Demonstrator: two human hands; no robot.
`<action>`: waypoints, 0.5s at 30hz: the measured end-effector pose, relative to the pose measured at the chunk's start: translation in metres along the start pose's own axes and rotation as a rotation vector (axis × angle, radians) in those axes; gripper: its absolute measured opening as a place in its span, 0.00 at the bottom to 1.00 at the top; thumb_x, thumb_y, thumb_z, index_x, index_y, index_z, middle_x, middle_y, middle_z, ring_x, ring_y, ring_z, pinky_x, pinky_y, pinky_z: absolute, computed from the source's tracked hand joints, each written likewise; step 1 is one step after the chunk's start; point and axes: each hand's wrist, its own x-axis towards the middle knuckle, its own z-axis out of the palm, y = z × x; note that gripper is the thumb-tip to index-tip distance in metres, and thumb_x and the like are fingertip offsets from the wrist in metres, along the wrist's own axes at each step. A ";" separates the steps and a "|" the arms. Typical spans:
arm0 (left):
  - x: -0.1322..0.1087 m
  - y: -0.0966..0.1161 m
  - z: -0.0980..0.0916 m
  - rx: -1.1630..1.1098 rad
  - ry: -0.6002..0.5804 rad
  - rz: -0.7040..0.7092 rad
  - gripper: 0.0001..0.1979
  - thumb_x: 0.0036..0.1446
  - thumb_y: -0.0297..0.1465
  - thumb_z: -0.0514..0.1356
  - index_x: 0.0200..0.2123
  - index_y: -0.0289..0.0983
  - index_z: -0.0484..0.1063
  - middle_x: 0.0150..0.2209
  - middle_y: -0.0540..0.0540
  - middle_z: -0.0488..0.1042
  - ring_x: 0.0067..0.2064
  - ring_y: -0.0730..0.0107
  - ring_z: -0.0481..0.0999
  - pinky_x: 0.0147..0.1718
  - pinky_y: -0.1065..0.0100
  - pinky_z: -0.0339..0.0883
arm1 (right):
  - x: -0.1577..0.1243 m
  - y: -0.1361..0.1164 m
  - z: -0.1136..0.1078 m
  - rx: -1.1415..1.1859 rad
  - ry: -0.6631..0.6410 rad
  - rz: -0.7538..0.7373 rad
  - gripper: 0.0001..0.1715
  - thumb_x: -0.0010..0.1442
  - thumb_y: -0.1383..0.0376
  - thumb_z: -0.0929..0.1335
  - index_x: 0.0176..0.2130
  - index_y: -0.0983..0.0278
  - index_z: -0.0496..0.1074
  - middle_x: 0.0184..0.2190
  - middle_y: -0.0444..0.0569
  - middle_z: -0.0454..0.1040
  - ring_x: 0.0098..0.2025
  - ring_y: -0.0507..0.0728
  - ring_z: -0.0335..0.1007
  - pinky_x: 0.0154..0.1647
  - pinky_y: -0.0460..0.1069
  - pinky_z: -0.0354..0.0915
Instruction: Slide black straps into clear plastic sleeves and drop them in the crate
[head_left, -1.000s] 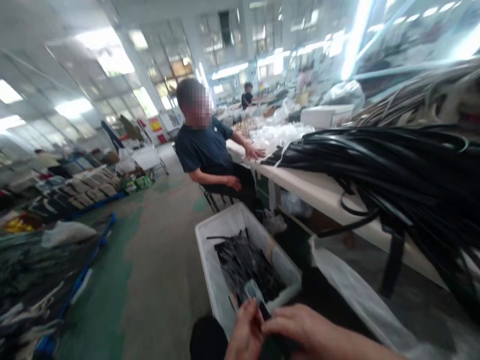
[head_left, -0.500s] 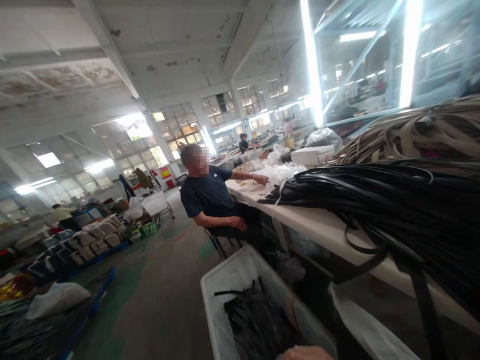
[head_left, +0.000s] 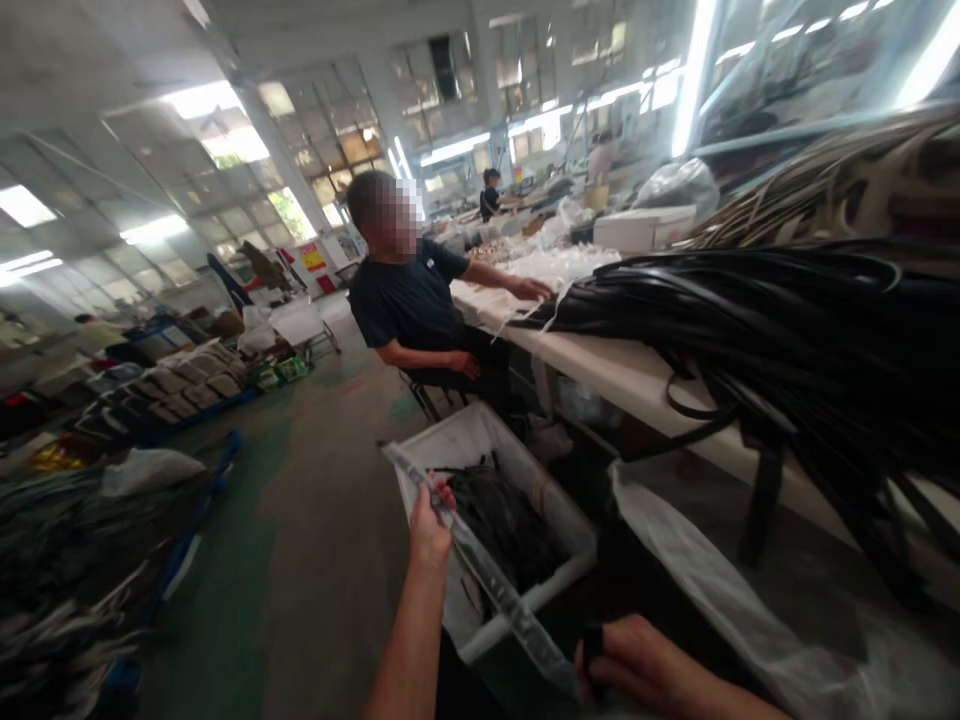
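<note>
My left hand (head_left: 430, 528) is raised over the white bin (head_left: 480, 440) and pinches the upper end of a long clear plastic sleeve (head_left: 487, 575). The sleeve runs down and to the right to my right hand (head_left: 630, 665), which is closed near its lower end around a dark strip; what exactly that hand grips is hard to make out. The bin below holds a heap of short black strips (head_left: 502, 515).
A seated person (head_left: 420, 300) in a dark shirt reaches onto a long white table (head_left: 600, 365) piled with black straps (head_left: 787, 320). A clear bag (head_left: 697, 560) hangs beside the bin. Pallets of goods (head_left: 165, 380) line the floor at left.
The view tilted up and came back down. My left hand has risen and moved away from my right, stretching the clear sleeve between them.
</note>
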 end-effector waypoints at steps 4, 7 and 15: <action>-0.035 -0.005 0.012 0.182 -0.235 0.046 0.17 0.53 0.38 0.66 0.45 0.36 0.74 0.28 0.49 0.75 0.23 0.77 0.72 0.23 0.76 0.66 | 0.023 -0.021 -0.016 0.127 0.097 0.077 0.27 0.66 0.50 0.60 0.38 0.67 0.76 0.32 0.51 0.77 0.35 0.56 0.72 0.40 0.49 0.67; -0.067 -0.021 0.009 0.290 -0.384 0.025 0.23 0.49 0.42 0.68 0.45 0.35 0.74 0.28 0.48 0.74 0.24 0.76 0.70 0.24 0.75 0.64 | 0.053 -0.035 -0.041 0.197 0.271 0.025 0.23 0.64 0.51 0.63 0.40 0.66 0.76 0.44 0.54 0.75 0.44 0.58 0.71 0.49 0.53 0.65; -0.085 -0.059 -0.036 0.708 -0.527 -0.143 0.19 0.46 0.50 0.66 0.36 0.45 0.78 0.27 0.46 0.75 0.26 0.61 0.73 0.25 0.62 0.67 | 0.116 -0.054 -0.085 0.407 0.390 -0.087 0.27 0.59 0.46 0.67 0.42 0.66 0.77 0.59 0.57 0.67 0.61 0.66 0.60 0.62 0.61 0.54</action>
